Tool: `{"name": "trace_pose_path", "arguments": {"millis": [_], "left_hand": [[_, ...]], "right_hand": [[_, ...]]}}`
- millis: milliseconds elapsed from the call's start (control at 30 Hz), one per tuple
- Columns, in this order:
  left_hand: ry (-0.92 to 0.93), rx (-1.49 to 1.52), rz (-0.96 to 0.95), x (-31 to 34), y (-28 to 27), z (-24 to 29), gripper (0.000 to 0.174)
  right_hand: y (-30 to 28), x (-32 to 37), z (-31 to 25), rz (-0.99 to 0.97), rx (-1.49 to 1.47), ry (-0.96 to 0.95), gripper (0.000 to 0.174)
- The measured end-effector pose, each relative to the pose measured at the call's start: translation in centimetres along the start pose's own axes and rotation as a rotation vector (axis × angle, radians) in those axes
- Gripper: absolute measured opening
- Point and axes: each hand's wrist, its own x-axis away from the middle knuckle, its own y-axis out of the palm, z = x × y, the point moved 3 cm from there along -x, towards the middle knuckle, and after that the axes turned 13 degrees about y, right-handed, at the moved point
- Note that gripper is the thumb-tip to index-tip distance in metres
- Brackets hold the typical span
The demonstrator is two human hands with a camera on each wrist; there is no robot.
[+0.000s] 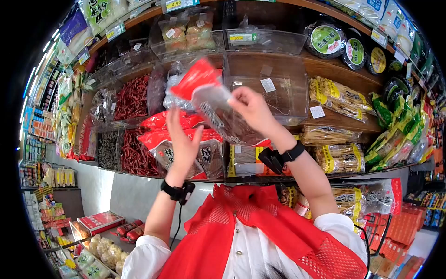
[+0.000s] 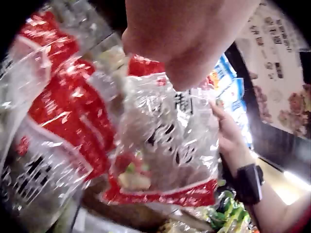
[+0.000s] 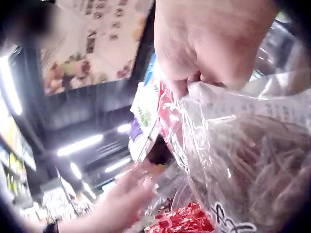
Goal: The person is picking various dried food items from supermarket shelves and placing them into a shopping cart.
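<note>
I hold a clear packet with red ends (image 1: 209,97) up in front of the shelf; dark dried strips fill it. My right hand (image 1: 241,100) pinches its edge at the right, and the right wrist view shows the fingers (image 3: 214,48) closed on the plastic (image 3: 243,160). My left hand (image 1: 183,128) is raised below and left of the packet, its fingers straight and touching the lower side. In the left wrist view the packet (image 2: 165,145) hangs below that hand (image 2: 189,39). Similar red packets (image 1: 186,149) are stacked in the bin behind.
The wooden shelves hold clear bins (image 1: 274,83) at chest height. Dried red chillies (image 1: 132,97) fill the bins on the left. Yellow-labelled packets (image 1: 337,95) lie at the right and round green packs (image 1: 327,39) above them. A lower display (image 1: 100,221) stands to the left.
</note>
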Motion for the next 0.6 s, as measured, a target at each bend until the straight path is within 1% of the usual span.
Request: {"name": "trace_pose_path", "arguments": {"millis": [33,67,100,167,200,233,300,333,367,433,467,500,567,600], "left_hand": [[0.118,0.031,0.105,-2.4,-1.9,1.4,0.078],[0.192,0.062,0.117,-4.2,-3.2,2.0,0.082],[0.279,0.020,0.106,-6.4,-4.3,2.8,0.076],[-0.045,0.324,-0.172,-8.6,-4.5,2.2,0.051],[-0.098,0.539,-0.131,-9.1,-3.8,1.0,0.025],[-0.309,0.621,-0.163,-8.6,-3.6,0.0,0.013],[-0.115,0.521,-0.114,-7.6,-3.2,0.8,0.010],[-0.057,0.483,-0.068,-7.4,-3.3,1.7,0.007],[-0.054,0.489,-0.076,-7.2,-3.2,1.8,0.007],[-0.099,0.463,-0.014,-6.6,-3.0,1.5,0.009],[-0.114,0.478,0.014,-6.3,-3.0,1.3,0.009],[-0.113,0.483,0.008,-6.4,-2.9,1.0,0.009],[-0.167,0.560,0.060,-6.7,-2.9,0.4,0.008],[-0.107,0.521,0.043,-6.9,-3.0,0.4,0.008]], "right_hand": [[0.7,1.0,-1.5,-0.103,0.074,-0.028,0.009],[1.0,1.9,-4.0,-0.088,0.280,-0.213,0.012],[1.2,2.0,-4.1,-0.086,0.282,-0.212,0.012],[1.5,2.4,-4.6,-0.107,0.353,-0.365,0.017],[1.4,2.7,-4.6,-0.106,0.354,-0.364,0.017],[1.1,3.0,-4.3,-0.086,0.354,-0.290,0.017],[-0.1,3.4,-3.3,-0.045,0.351,-0.144,0.018],[-0.6,3.4,-2.0,-0.057,0.357,-0.131,0.015],[-1.3,3.6,-0.5,-0.048,0.356,-0.124,0.015],[-2.9,4.7,2.9,-0.013,0.532,-0.068,0.016],[-3.7,5.4,5.0,0.019,0.550,0.058,0.017],[-3.9,6.2,6.8,0.024,0.549,0.063,0.017],[-4.1,7.7,8.6,0.167,0.618,-0.116,0.016],[-3.6,8.1,8.0,0.213,0.619,-0.189,0.014]]}}
